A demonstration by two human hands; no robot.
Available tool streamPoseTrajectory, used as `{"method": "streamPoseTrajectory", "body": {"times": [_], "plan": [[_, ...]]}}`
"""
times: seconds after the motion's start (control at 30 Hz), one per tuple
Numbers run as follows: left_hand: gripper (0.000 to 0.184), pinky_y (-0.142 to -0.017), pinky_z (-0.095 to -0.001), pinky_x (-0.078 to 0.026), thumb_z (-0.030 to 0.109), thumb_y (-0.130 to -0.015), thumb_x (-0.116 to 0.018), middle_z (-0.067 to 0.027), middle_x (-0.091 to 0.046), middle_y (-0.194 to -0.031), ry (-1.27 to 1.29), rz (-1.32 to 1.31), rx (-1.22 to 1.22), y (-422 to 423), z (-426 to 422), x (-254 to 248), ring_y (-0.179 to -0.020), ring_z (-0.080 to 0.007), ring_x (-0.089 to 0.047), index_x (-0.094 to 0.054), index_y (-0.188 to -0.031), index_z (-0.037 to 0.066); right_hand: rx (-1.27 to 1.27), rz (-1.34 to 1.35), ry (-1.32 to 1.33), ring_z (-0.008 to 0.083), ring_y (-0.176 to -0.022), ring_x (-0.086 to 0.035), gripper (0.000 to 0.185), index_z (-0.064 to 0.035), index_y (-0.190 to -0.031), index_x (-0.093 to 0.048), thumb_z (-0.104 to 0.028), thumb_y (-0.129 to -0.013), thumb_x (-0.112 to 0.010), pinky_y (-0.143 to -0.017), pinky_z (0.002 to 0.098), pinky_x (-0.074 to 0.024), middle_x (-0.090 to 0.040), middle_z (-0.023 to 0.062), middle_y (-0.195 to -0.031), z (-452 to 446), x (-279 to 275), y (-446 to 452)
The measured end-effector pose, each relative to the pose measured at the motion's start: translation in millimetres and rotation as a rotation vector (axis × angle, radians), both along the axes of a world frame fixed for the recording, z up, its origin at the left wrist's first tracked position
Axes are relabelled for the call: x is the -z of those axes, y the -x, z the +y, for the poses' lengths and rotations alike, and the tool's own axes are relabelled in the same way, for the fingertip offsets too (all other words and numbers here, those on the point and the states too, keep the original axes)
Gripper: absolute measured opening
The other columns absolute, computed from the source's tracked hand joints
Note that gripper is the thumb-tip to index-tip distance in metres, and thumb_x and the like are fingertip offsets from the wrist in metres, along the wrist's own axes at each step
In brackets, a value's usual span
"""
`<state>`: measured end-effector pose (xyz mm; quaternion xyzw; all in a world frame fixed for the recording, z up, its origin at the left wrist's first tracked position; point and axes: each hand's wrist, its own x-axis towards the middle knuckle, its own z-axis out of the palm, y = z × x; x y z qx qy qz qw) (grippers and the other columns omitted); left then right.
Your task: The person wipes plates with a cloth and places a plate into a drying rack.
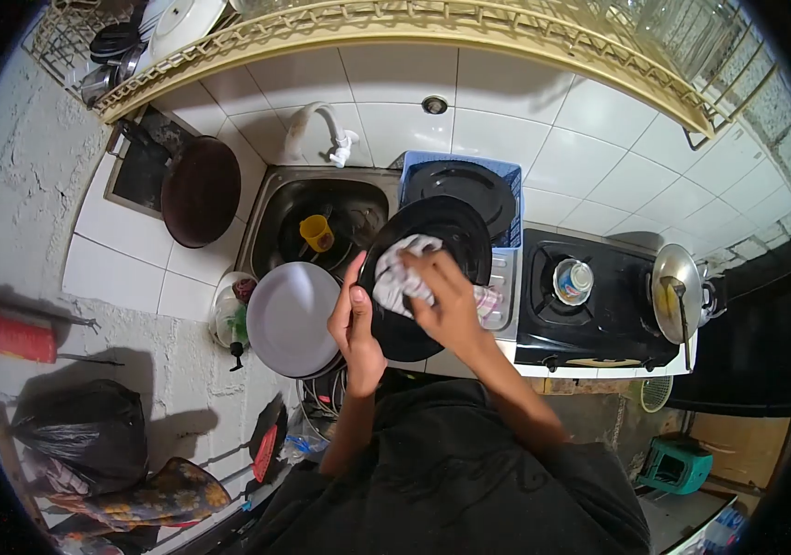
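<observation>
A black plate [409, 344] is held up in front of my chest, over the counter between the sink and the stove. My left hand [356, 326] grips its left edge, thumb on the face. My right hand [446, 298] presses a white and pink cloth [399, 285] against the plate's face, fingers bent over it. Part of the cloth hangs out to the right of the hand. Behind the plate, a blue basket [508, 168] holds another black plate [462, 190]. Left of my left hand, a pale round plate [293, 319] tops a stack.
The metal sink [270, 199] holds a yellow cup [317, 233] under a white faucet [331, 129]. A dark pan [201, 192] stands on the left. To the right are a black stove [543, 342] and a wok [675, 294]. A yellow rack [395, 39] hangs overhead.
</observation>
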<state>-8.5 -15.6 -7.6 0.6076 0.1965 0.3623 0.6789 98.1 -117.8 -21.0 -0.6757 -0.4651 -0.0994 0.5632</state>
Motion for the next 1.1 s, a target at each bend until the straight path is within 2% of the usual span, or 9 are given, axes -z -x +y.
{"method": "streamPoseTrajectory", "body": {"times": [0.1, 0.17, 0.27, 0.4, 0.57, 0.73, 0.9, 1.0, 1.1], "plan": [[0.054, -0.110, -0.0349, -0.039, 0.035, -0.111, -0.042, -0.0146, -0.059, -0.135, -0.012, 0.026, 0.005, 2, 1, -2, -0.124, -0.0199, -0.054, -0.051, -0.144, -0.007, 0.025, 0.007, 0.076, 0.0377, -0.088, -0.065, 0.059, -0.0044, -0.130, -0.064, 0.006, -0.072, -0.062, -0.078, 0.0425, -0.0553, -0.059, 0.0181, -0.102, -8, 0, 1], [0.052, -0.098, -0.0315, -0.033, 0.033, -0.110, -0.044, -0.0081, -0.052, -0.119, -0.041, 0.039, -0.001, 4, 0, -1, -0.110, -0.0152, -0.047, -0.053, -0.143, -0.006, 0.191, 0.037, -0.011, 0.0371, -0.088, -0.065, 0.056, -0.0034, -0.126, -0.066, 0.007, -0.071, -0.060, -0.076, 0.0405, -0.0544, -0.060, 0.0183, -0.100, -6, 9, -11], [0.044, -0.061, -0.0222, -0.017, 0.027, -0.109, -0.050, 0.0101, -0.029, -0.074, -0.073, 0.039, -0.004, 2, -3, 2, -0.068, -0.0019, -0.024, -0.058, -0.140, -0.004, 0.217, -0.062, -0.062, 0.0357, -0.088, -0.063, 0.055, -0.0026, -0.126, -0.066, 0.006, -0.071, -0.060, -0.075, 0.0394, -0.0539, -0.058, 0.0182, -0.100, -4, -9, -23], [0.045, -0.061, -0.0220, -0.017, 0.028, -0.109, -0.051, 0.0102, -0.029, -0.074, -0.060, -0.066, -0.021, -9, -6, 8, -0.068, -0.0015, -0.024, -0.058, -0.140, -0.004, 0.094, -0.148, -0.007, 0.0332, -0.082, -0.064, 0.057, -0.0045, -0.128, -0.066, 0.003, -0.072, -0.063, -0.072, 0.0402, -0.0545, -0.057, 0.0168, -0.101, -1, -19, -17], [0.045, -0.061, -0.0218, -0.017, 0.030, -0.109, -0.052, 0.0103, -0.029, -0.073, -0.087, 0.019, -0.038, -3, -4, 1, -0.067, -0.0020, -0.025, -0.058, -0.140, -0.002, 0.321, 0.045, -0.043, 0.0409, -0.093, -0.062, 0.056, -0.0032, -0.130, -0.063, 0.007, -0.075, -0.059, -0.080, 0.0432, -0.0530, -0.058, 0.0198, -0.105, -12, 4, -45], [0.054, -0.111, -0.0330, -0.036, 0.036, -0.110, -0.045, -0.0160, -0.058, -0.140, -0.095, 0.221, -0.012, -1, -11, -7, -0.129, -0.0197, -0.052, -0.054, -0.141, -0.008, 0.229, -0.022, -0.033, 0.0387, -0.091, -0.063, 0.059, -0.0052, -0.129, -0.065, 0.006, -0.071, -0.060, -0.080, 0.0433, -0.0533, -0.057, 0.0183, -0.101, -6, -2, -35], [0.048, -0.091, -0.0245, -0.043, 0.032, -0.109, -0.050, -0.0048, -0.070, -0.110, -0.160, -0.029, -0.105, -11, -11, 1, -0.098, -0.0099, -0.059, -0.059, -0.138, -0.005, 0.332, -0.008, 0.020, 0.0361, -0.083, -0.064, 0.059, -0.0088, -0.130, -0.064, 0.007, -0.073, -0.061, -0.071, 0.0427, -0.0542, -0.057, 0.0160, -0.104, -20, 3, -46], [0.055, -0.109, -0.0345, -0.040, 0.035, -0.110, -0.046, -0.0150, -0.060, -0.135, 0.057, -0.107, -0.048, -13, -16, -1, -0.126, -0.0196, -0.054, -0.052, -0.143, -0.008, 0.403, 0.072, 0.152, 0.0360, -0.082, -0.064, 0.061, -0.0104, -0.130, -0.065, 0.008, -0.072, -0.064, -0.070, 0.0405, -0.0534, -0.057, 0.0153, -0.104, -37, 16, -61], [0.057, -0.111, -0.0380, -0.041, 0.035, -0.110, -0.046, -0.0166, -0.058, -0.139, -0.044, 0.033, -0.066, -8, -17, 1, -0.127, -0.0231, -0.055, -0.048, -0.145, -0.009, 0.384, 0.017, 0.106, 0.0353, -0.081, -0.064, 0.062, -0.0110, -0.129, -0.065, 0.009, -0.070, -0.065, -0.070, 0.0400, -0.0531, -0.057, 0.0147, -0.103, -34, 20, -60]]}}
